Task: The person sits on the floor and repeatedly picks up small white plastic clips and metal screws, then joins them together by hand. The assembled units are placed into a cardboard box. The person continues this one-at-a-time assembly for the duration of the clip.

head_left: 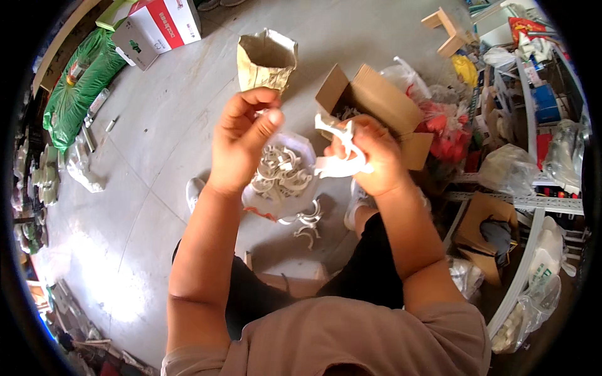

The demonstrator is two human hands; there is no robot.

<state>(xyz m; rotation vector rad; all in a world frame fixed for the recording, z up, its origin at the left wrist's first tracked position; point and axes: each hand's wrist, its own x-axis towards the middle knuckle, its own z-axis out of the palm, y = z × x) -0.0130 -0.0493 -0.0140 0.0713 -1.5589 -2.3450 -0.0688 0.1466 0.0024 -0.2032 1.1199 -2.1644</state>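
In my right hand [379, 156] is a white curved plastic pipe clip [343, 164], held out over the floor. My left hand [241, 135] is raised beside it, fingers curled and thumb pressed toward the forefinger; whatever it pinches is too small to make out. Beneath and between the hands sits a whitish tub [304, 145] heaped with similar white clips [282, 172]. Several loose clips [307, 220] lie on the floor at its near side. Past my left hand stands an opened brown paper bag [268, 78].
An open cardboard box [392, 97] with white pieces inside stands beyond my right hand. Shelving [514, 202] full of bagged goods lines the right. At the far left lie a green sack [81, 94] and a white-and-red carton [160, 28]. A small wooden stool [448, 31] is far right.
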